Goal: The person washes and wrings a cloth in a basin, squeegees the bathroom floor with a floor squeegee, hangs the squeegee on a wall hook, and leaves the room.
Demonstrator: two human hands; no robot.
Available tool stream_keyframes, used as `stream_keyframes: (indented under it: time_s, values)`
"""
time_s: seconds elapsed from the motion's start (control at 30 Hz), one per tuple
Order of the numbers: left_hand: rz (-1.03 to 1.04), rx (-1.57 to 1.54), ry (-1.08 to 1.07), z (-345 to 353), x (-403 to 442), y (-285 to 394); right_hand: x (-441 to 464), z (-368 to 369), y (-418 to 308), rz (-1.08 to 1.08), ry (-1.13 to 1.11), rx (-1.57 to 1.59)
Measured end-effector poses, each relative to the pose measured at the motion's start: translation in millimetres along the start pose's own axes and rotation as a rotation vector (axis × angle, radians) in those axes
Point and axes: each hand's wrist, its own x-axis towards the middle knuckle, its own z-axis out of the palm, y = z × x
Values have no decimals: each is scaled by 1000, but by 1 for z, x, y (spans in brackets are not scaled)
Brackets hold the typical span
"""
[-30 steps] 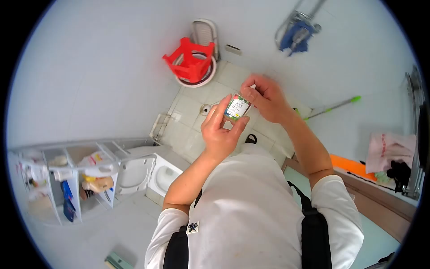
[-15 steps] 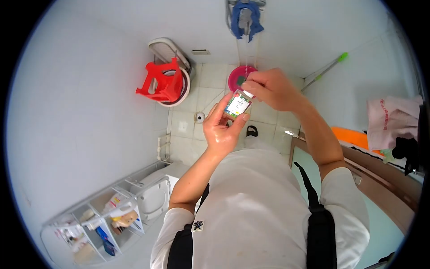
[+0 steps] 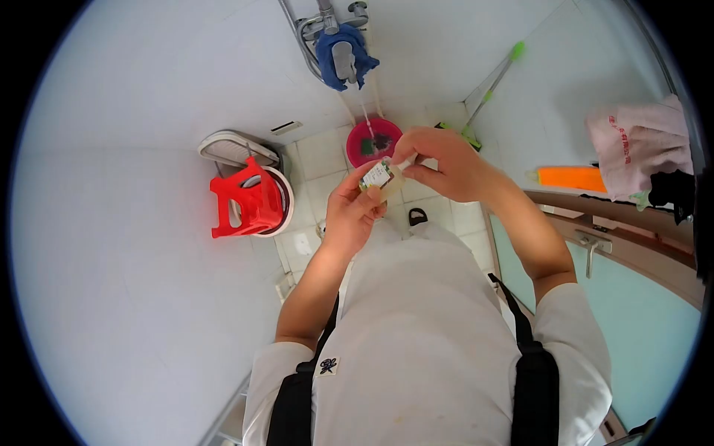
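My left hand (image 3: 352,217) is wrapped round a small clear bottle (image 3: 379,177) with a white printed label. The bottle is tilted, its top towards my right hand (image 3: 446,165). The right fingers are bent close to the bottle's top; what they hold, if anything, is hidden. Beyond my hands a pink basin (image 3: 352,151) stands on the floor, with dark green and dark items in it. A thin stream of water falls into it from under the tap (image 3: 342,61), which has a blue cloth (image 3: 362,58) around it.
On the left, a red stool (image 3: 256,202) rests on a white bucket (image 3: 286,195) beside a folded grey-white seat (image 3: 227,149). A green-ended mop (image 3: 491,93) leans in the far corner. At right hang a pink towel (image 3: 647,141) and an orange item (image 3: 569,178) near a door handle (image 3: 591,256).
The view has turned, showing more of the tap and door handle. The bottle has tilted, and its white cap, earlier visible under my right fingers, is now hard to see.
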Motion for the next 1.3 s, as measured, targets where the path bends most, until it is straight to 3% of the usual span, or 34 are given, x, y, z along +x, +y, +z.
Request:
stream_keyframes:
  time_s: [0.07, 0.17, 0.27, 0.37, 0.47, 0.57, 0.7, 0.83, 0.93, 1.3]
  values:
    - [-123, -116, -89, -15, 11, 7, 3, 1, 1, -142, 54, -115]
    - [-210, -162, -137, -24, 24, 21, 4, 3, -2, -91, 87, -93]
    - [-114, 35, -93, -20, 30, 28, 10, 14, -18, 14, 234, -22]
    - [-90, 105, -171, -32, 37, 31, 5, 11, -10, 109, 225, -76]
    - [-60, 105, -81, -47, 47, 39, -5, -2, -3, 210, 545, -16]
    - [74, 632, -15, -65, 64, 49, -30, -7, 17, 347, 667, 218]
    - [229, 1280, 108, -71, 86, 64, -58, 6, 37, 464, 677, 288]
    - [483, 1541, 56, -60, 101, 71, -73, 12, 42, 507, 683, 287]
    - [435, 1564, 73, -49, 106, 72, -86, 13, 46, 504, 705, 284]
    - [598, 1577, 51, -43, 123, 63, -116, 8, 54, 512, 768, 334]
